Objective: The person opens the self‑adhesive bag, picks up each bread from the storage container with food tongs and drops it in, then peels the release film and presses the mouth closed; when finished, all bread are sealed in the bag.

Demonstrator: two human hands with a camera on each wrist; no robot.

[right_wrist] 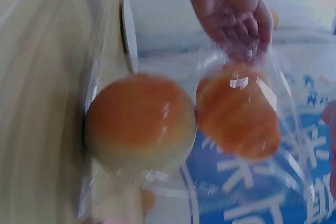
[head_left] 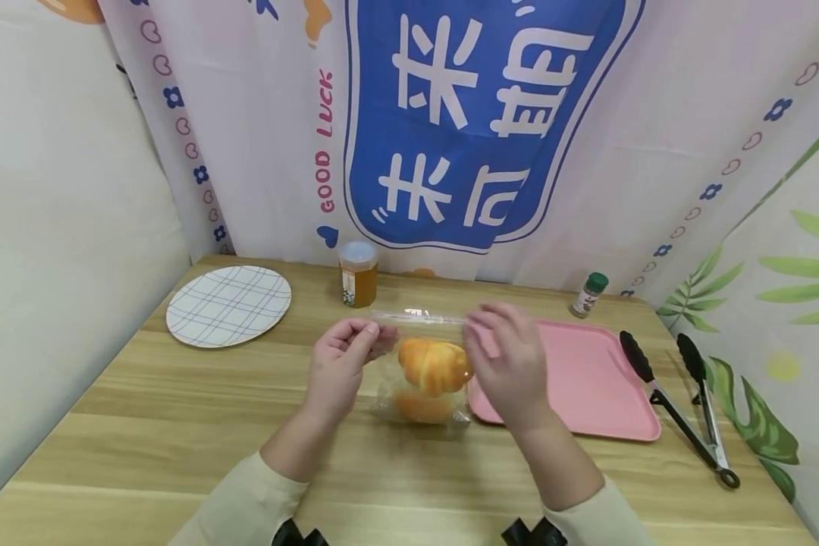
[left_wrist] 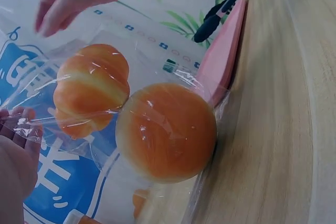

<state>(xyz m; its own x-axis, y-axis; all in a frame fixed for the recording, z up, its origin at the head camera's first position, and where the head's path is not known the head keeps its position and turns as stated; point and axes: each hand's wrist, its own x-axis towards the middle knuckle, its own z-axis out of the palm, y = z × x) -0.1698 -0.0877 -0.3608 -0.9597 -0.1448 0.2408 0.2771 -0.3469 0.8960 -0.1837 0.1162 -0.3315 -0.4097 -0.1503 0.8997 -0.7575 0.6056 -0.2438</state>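
A clear plastic bag (head_left: 419,318) stands upright at mid-table with two breads inside. The round bun (left_wrist: 167,132) sits at the bottom, and a croissant (head_left: 434,367) lies above it. My left hand (head_left: 341,359) pinches the bag's top left edge between thumb and fingers. By the top right corner is my right hand (head_left: 510,365), blurred in the head view. Its fingers extend loosely, and the left wrist view shows them apart from the bag.
A pink tray (head_left: 590,387) lies right of the bag, with black-tipped tongs (head_left: 682,432) beside it. A checked plate (head_left: 228,306) is at back left. A honey-coloured jar (head_left: 359,277) and a green-capped shaker bottle (head_left: 588,296) stand along the back edge.
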